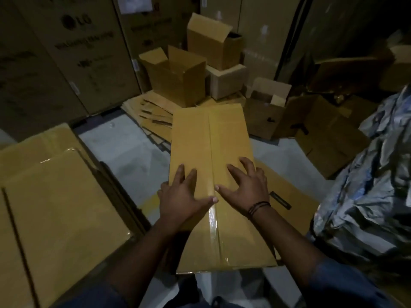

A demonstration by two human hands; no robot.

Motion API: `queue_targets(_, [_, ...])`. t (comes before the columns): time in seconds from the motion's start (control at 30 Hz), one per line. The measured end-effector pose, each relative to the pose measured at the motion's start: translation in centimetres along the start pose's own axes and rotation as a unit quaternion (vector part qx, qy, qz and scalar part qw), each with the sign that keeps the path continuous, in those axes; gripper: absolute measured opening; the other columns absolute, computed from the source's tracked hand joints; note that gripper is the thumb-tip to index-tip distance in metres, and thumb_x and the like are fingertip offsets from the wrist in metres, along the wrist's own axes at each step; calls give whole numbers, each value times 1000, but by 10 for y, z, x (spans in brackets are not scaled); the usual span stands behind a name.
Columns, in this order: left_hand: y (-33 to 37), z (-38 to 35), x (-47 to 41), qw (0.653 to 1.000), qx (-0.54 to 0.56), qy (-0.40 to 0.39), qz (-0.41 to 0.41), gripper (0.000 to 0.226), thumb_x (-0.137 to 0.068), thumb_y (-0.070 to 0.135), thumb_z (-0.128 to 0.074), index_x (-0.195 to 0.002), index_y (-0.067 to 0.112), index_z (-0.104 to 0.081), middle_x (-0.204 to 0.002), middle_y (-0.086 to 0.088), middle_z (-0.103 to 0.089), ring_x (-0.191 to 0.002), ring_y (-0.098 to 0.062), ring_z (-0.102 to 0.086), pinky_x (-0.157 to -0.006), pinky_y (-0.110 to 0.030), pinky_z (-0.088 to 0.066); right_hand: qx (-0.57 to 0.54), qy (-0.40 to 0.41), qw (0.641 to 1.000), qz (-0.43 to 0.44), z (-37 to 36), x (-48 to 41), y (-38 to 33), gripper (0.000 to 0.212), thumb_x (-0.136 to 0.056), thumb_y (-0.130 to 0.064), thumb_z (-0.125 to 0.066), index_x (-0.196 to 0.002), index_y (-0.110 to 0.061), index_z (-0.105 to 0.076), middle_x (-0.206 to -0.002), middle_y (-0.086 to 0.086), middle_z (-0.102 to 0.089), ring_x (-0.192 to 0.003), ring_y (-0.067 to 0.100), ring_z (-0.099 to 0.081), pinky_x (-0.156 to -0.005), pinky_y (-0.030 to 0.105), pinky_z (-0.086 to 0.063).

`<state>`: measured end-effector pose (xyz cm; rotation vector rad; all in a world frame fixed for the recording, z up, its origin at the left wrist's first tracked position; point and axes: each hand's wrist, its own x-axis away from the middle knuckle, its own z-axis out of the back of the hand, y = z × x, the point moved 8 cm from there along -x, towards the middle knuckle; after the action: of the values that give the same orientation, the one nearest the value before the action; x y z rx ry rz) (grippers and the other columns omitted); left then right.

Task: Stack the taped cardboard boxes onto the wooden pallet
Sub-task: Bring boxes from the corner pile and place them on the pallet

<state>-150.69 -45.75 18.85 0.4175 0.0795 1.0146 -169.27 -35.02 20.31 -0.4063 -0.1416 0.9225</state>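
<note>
Left hand and right hand flat on taped cardboard box, fingers spread straight, gripping nothing.

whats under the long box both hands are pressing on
Another cardboard box pokes out beneath the long box on both sides, with grey floor around it. The long box covers its middle, and no wooden pallet shows.
</note>
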Motion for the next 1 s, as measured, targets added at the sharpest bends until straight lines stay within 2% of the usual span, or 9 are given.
queue_targets(0.17, [-3, 45, 73, 998, -6, 57, 19, 121, -58, 105, -47, -160, 47, -22, -173, 10, -2, -147, -47, -31, -115, -64, -30, -24, 10, 998, 57, 41, 45, -39, 83, -71, -83, -57, -144, -45, -47, -161, -14, -19, -137, 28, -29, -112, 48, -35])
queue_targets(0.43, [-34, 109, 169, 985, -12, 143, 98, 121, -56, 104, -51, -160, 49, -21, -173, 14, -2, -145, -43, -34, -114, -58, -33, -38, 20, 987, 155, 72, 93, -115, 84, -71, -85, -53, -144, -45, -47, -160, -12, -21, -137, 31, -32, -112, 49, -35])
queue_targets(0.57, [-58, 136, 214, 975, -23, 185, 124, 120, -56, 103, -52, -159, 50, -23, -172, 16, -4, -143, -41, -37, -110, -55, -35, -54, 24, 979, 194, 74, 121, -155, 83, -71, -84, -56, -143, -45, -47, -160, -12, -21, -139, 30, -28, -112, 50, -35])
queue_targets(0.77, [-108, 168, 294, 958, -31, 225, 173, 118, -57, 101, -56, -158, 52, -23, -172, 16, -2, -144, -42, -36, -111, -57, -34, -46, 5, 962, 268, 63, 176, -226, 82, -71, -84, -56, -143, -47, -45, -161, -9, -20, -139, 34, -29, -108, 51, -37])
queue_targets(0.9, [-151, 179, 362, 946, -15, 241, 218, 119, -56, 101, -57, -158, 51, -23, -173, 15, -1, -144, -41, -35, -113, -56, -33, -62, -2, 945, 320, 50, 233, -275, 82, -68, -85, -54, -140, -46, -49, -159, -5, -26, -136, 36, -34, -104, 53, -41])
queue_targets(1.0, [-187, 183, 424, 934, -8, 245, 260, 120, -54, 101, -57, -158, 52, -25, -172, 16, -3, -144, -40, -35, -114, -57, -34, -75, -4, 934, 349, 38, 287, -313, 76, -69, -82, -60, -135, -44, -53, -157, -5, -30, -132, 35, -37, -103, 51, -40])
